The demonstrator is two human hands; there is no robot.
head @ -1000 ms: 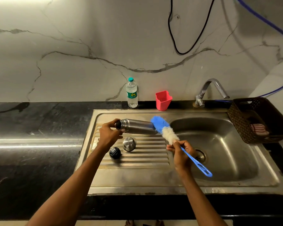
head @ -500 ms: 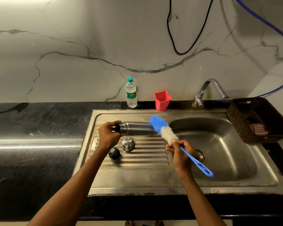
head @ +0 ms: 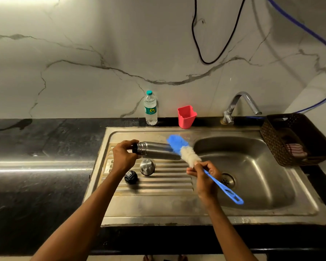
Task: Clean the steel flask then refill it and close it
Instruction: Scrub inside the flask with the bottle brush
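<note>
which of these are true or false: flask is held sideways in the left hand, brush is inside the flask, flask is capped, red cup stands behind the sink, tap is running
1. The left hand holds the steel flask lying sideways. True.
2. The brush is pushed inside the flask. False: held by the right hand, its bristle head is outside, against the flask's base end.
3. The flask is capped. False: its mouth is open, and the steel cup lid and black stopper lie on the drainboard.
4. A red cup stands behind the sink, right of the water bottle. True.
5. The tap is running. False: no water stream is visible.
</note>
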